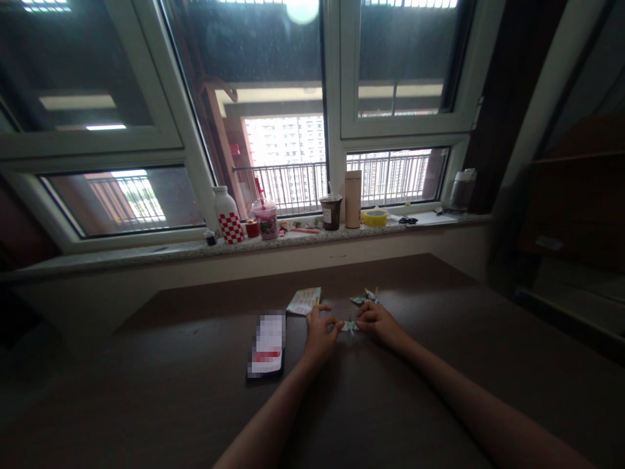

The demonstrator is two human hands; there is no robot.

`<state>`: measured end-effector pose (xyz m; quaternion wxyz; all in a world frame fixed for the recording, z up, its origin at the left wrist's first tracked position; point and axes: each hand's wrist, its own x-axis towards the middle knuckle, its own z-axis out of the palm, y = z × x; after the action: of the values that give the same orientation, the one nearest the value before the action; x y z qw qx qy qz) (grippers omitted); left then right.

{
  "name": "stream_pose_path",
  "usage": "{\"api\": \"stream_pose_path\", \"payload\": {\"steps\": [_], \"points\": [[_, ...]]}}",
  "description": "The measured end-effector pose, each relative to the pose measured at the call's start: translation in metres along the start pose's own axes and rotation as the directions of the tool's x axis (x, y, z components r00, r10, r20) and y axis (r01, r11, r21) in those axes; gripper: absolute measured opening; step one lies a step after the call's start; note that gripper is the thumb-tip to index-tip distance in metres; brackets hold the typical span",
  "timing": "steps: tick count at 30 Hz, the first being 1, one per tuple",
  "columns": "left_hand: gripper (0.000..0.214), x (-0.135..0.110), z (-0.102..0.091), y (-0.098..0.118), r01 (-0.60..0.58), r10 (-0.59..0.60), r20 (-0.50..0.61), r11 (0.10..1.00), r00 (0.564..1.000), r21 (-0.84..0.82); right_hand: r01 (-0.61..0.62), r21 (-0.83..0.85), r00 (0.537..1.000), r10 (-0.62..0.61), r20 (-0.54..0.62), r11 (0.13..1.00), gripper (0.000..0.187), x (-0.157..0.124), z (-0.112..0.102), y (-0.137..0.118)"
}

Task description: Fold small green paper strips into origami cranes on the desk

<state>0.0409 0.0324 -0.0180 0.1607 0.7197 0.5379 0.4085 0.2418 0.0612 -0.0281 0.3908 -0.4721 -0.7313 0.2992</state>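
Between my two hands, just above or on the dark table (195,404), is a small folded paper figure (350,326), pale green with pointed ends. My left hand (319,331) pinches its left end between thumb and finger. At its right end, the fingers of my right hand (379,323) are closed on it. Right behind my right hand lies another folded paper figure (365,297) with upright points. A printed paper sheet (303,301) lies beyond my left hand, partly covered by its fingers. To the left rests a phone (267,345) with a blurred screen.
Along the windowsill (190,255) stand a checkered white bottle (228,218), a pink cup with a straw (265,218), a dark drink cup (331,213), a tan flask (352,198), yellow tape (375,218) and black scissors (408,221). Boxes (579,202) are stacked at the right.
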Motion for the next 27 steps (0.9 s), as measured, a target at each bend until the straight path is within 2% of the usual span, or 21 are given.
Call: {"api": "stream_pose_path", "payload": {"steps": [4,9,13,17,21,27], "points": [[0.006,-0.002,-0.001,0.001,-0.035,0.035,-0.014,0.999,0.999,0.018,0.058,-0.058,0.998,-0.058,0.003,0.997,0.012,-0.003,0.001,0.004],[0.033,-0.003,-0.003,0.005,-0.084,0.084,0.003,0.996,0.996,0.021,0.065,-0.059,0.998,-0.065,0.003,0.996,0.012,-0.003,0.003,0.007],[0.029,-0.003,-0.003,0.006,-0.080,0.080,0.015,0.996,0.997,0.031,0.081,-0.046,0.997,-0.080,0.020,0.996,0.016,-0.002,0.003,0.009],[0.023,-0.004,-0.002,0.003,-0.076,0.076,-0.026,0.997,0.997,0.024,0.101,-0.008,0.995,-0.101,-0.013,0.995,0.020,-0.003,0.002,0.005],[0.018,-0.003,-0.002,0.001,-0.030,0.032,-0.067,0.999,0.997,0.042,0.082,0.066,0.996,-0.080,-0.031,0.994,0.042,-0.007,0.000,-0.005],[0.020,-0.004,-0.003,0.002,0.028,-0.024,-0.046,0.995,0.999,0.094,0.110,-0.002,0.994,-0.110,-0.017,0.994,0.023,-0.012,0.003,-0.014]]}}
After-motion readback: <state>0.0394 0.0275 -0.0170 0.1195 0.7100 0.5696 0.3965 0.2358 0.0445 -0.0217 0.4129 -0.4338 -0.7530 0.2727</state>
